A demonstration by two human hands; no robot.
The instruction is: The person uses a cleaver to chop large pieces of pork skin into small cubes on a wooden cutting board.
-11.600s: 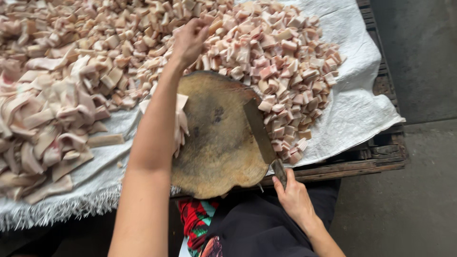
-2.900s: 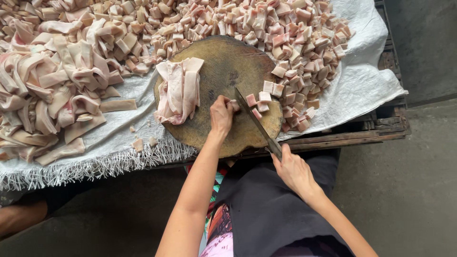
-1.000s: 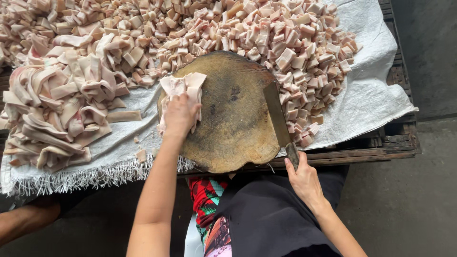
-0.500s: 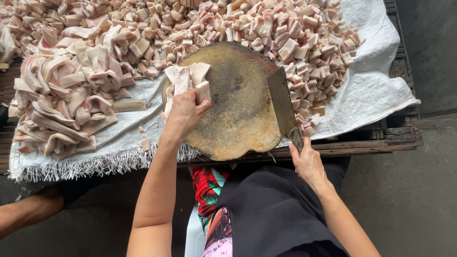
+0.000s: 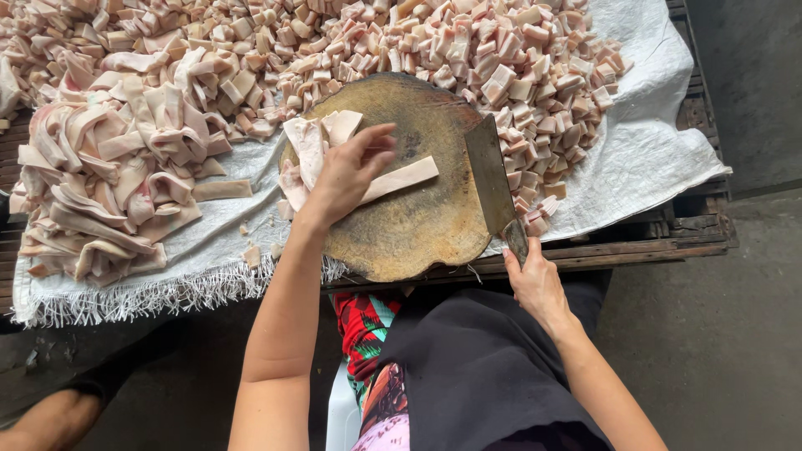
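My left hand [image 5: 347,171] lies on the round chopping block [image 5: 409,225], its fingers [image 5: 372,150] narrowed on a pale strip of pork skin [image 5: 405,178] that stretches from under my palm toward three o'clock, flat on the wood. At about ten o'clock on the block, just beside my wrist and partly under the hand, sits a small stack of uncut strips [image 5: 313,142]. My right hand [image 5: 535,280] is at the block's five o'clock edge, fingers wrapped tight around the handle of the cleaver [image 5: 493,179]; its broad blade lies along the block's three o'clock side, pointing to twelve, apart from the strip.

The block rests on a white woven sheet [image 5: 643,159] spread over the surface, a slatted wooden pallet [image 5: 668,238]. From twelve to three o'clock around the block lies a heap of diced pieces [image 5: 501,58], some touching the blade's far side. At nine o'clock, well apart from my hand, is a pile of long strips [image 5: 117,175]. The sheet's frayed fringe [image 5: 142,296] hangs at seven o'clock. A dark apron [image 5: 476,367] covers my lap at six o'clock.
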